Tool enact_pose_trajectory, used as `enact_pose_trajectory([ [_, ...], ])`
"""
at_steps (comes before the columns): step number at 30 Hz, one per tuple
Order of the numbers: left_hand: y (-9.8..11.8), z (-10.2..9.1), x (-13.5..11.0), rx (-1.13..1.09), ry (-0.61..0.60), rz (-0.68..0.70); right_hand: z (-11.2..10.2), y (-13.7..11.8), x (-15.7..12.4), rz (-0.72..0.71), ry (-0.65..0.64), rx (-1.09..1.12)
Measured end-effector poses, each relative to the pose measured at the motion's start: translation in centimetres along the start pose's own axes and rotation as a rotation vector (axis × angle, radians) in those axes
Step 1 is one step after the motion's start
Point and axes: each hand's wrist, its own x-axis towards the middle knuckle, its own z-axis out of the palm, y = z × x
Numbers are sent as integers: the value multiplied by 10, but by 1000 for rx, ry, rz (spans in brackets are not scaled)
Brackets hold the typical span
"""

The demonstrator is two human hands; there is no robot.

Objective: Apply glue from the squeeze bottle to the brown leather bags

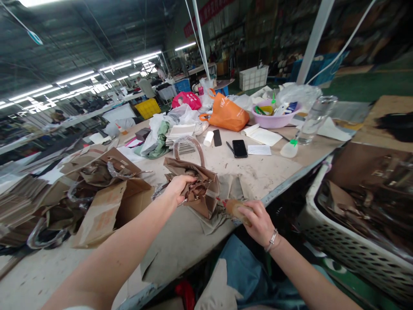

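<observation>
A: Left hand (179, 187)?
B: Closed on the brown handbag (196, 193), fingers curled into its crumpled front, gripping firmly.
A: And the handbag itself?
B: Sitting on the table (274, 168) near the front edge, handle (190, 146) arched upward and wrapped in clear plastic.
A: Right hand (258, 221)?
B: Just right of the handbag, wrapped around a small brown bottle (235, 209), red tip pointing toward the handbag. Touching or only close? Hard to tell.
A: Under the handbag?
B: Grey-brown sheets (226, 189), spread flat, hanging over the table edge.
A: Beyond the handbag?
B: Black phone (239, 148), white roll (208, 138) and, farther back, an orange bag (227, 113).
A: Left of the handbag?
B: Open cardboard box (106, 206), plus a heap of more brown bags (97, 172).
A: Right of it?
B: White crate (338, 245) below table level, full of brown pieces.
</observation>
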Motion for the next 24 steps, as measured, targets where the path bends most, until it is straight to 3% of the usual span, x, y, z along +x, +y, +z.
enact_pose_trajectory([
  [8,2,1,1,17,-37,-23,3,5,2,-2,-10,-13],
  [19,3,6,11,27,-27,5,-26,6,31,-117,95,-67],
  [24,4,10,8,24,-33,2,-20,9,26,-79,74,-54],
])
